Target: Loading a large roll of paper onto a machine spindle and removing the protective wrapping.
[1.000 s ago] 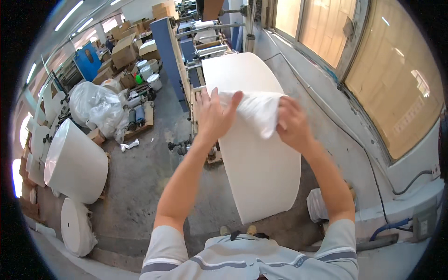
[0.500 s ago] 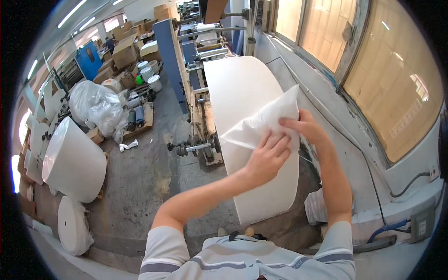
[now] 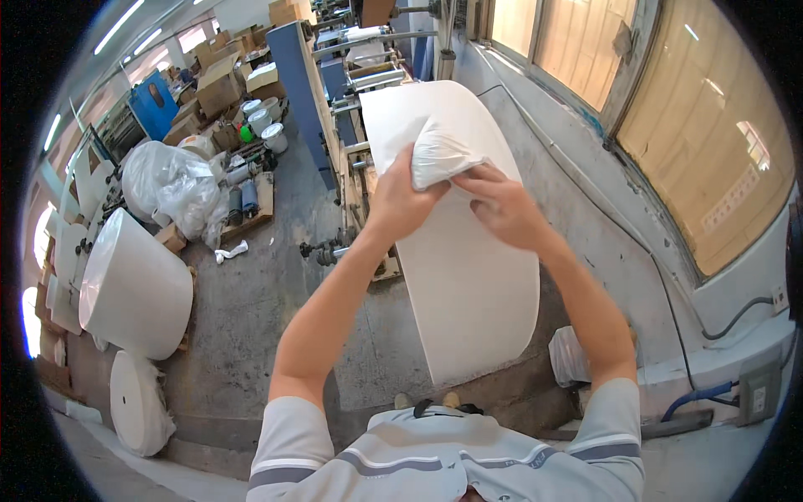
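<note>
A thin white sheet, bunched and folded into a pouch-like shape, is held up over a large white roll. My left hand grips the sheet from its left side, the thumb up along the edge. At the lower right corner of the sheet, the fingers of my right hand are bent and pinch its edge. Whether the sheet is still joined to the roll I cannot tell. The roll is mounted at the end of a machine with metal rollers.
A blue machine panel stands left of the roll. A wall with windows and cables runs along the right. White rolls, a heap of clear plastic film, buckets and cardboard boxes occupy the left side.
The sheet has moved left and away from me and is now more bunched. My left hand has shifted to its left side; my right hand has come down and inward to its lower right edge.
</note>
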